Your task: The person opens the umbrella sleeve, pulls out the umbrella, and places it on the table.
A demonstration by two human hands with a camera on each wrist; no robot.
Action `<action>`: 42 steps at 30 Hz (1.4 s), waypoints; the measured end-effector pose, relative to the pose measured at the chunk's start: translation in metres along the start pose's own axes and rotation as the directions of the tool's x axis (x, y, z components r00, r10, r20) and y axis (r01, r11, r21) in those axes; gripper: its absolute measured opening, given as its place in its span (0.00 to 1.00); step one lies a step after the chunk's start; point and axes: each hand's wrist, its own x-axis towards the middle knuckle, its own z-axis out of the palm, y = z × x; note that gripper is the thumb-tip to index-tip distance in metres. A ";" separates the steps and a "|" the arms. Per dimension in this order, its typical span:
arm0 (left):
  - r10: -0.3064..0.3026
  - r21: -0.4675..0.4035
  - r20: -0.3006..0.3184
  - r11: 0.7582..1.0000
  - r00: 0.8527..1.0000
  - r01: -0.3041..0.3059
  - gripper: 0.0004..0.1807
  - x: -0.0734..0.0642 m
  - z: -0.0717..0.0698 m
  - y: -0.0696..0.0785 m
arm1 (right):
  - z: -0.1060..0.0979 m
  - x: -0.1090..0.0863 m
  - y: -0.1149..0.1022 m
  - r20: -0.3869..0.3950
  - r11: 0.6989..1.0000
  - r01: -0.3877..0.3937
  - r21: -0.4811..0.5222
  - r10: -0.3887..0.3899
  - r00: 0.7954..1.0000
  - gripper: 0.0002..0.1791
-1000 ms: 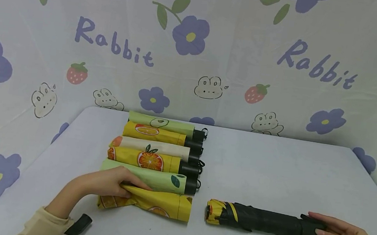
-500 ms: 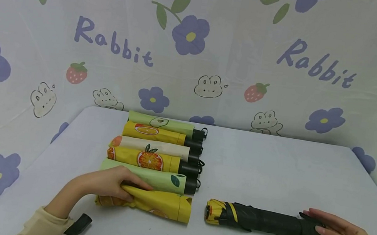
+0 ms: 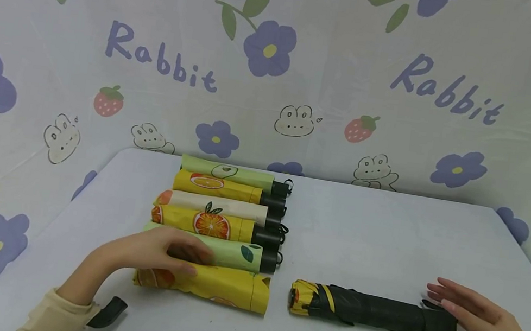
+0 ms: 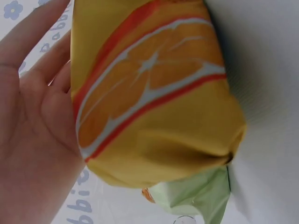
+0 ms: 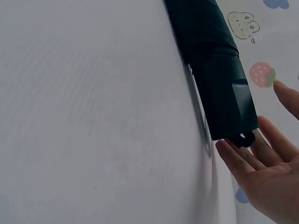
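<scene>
A yellow umbrella sleeve (image 3: pixel 236 289) printed with orange slices lies at the front of a row of umbrellas. My left hand (image 3: pixel 153 248) is over its left part, thumb at the sleeve and fingers loosely bent above the light green umbrella (image 3: pixel 231 253). In the left wrist view the palm (image 4: pixel 42 121) faces the sleeve (image 4: pixel 159 154) without curling round it. To the right lies a folded umbrella (image 3: pixel 372 310), black with yellow at its left end. Beside its handle end my right hand (image 3: pixel 484 319) has its fingers spread, close to the black handle (image 5: pixel 224 98) and its loop.
Behind the green umbrella, several sleeved umbrellas lie in a row, including a yellow one (image 3: pixel 233 228) and a cream one (image 3: pixel 236 209). All rest on a white table (image 3: pixel 374 243). A patterned cloth (image 3: pixel 325 74) hangs behind the table.
My left hand has let go of the pinched sleeve and risen slightly; the sleeve lies flatter. The fingers of my right hand have lifted off the umbrella handle. The umbrellas have not moved.
</scene>
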 end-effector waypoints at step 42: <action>0.081 0.195 -0.257 0.980 0.963 -0.031 0.20 0.012 -0.014 -0.025 | 0.058 0.037 -0.088 0.030 0.965 0.206 0.163 -0.213 0.977 0.28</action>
